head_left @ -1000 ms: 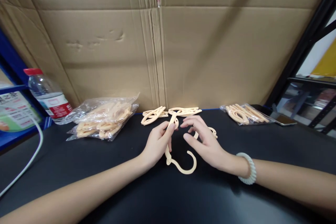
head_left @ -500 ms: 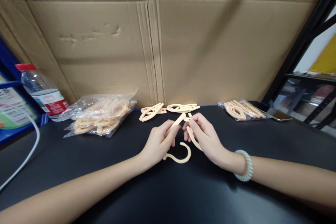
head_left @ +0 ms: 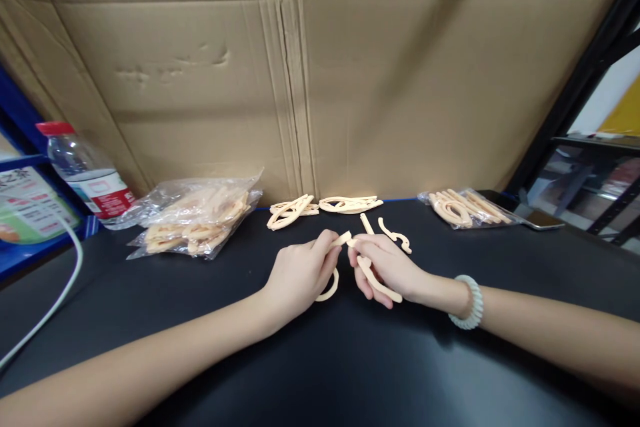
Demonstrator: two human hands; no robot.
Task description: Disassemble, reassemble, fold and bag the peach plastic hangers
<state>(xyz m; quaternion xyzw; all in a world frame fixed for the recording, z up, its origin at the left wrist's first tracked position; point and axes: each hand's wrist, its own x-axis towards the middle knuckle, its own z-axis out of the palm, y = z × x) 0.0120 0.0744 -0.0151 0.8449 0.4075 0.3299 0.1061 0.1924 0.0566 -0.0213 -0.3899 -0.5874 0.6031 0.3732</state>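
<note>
My left hand [head_left: 304, 271] is closed round a beige plastic hanger piece [head_left: 343, 238], whose flat end sticks out past the fingertips. Below those fingers curves a hanger hook [head_left: 330, 288], partly hidden by the hand. My right hand [head_left: 387, 267] pinches a short beige end [head_left: 353, 242] that meets the left piece, or nearly so. A curved hanger arm [head_left: 379, 283] lies across its lower fingers. Beyond the right hand show a straight bar [head_left: 367, 223] and an S-shaped piece [head_left: 395, 236]; whether they join the held parts is hidden.
Along the back of the black table [head_left: 320, 373] lie two beige hanger bundles [head_left: 291, 212], a large bag of hangers [head_left: 197, 217] on the left and a smaller bag [head_left: 463, 209] on the right. A bottle [head_left: 90, 180], a white cable [head_left: 67, 287] and a cardboard wall [head_left: 400, 93] surround them.
My right hand has turned and come lower, bringing the curved arm in front of its fingers. The left piece has tipped lower, and the hook has shifted left. The bar and S-shaped piece now show more fully.
</note>
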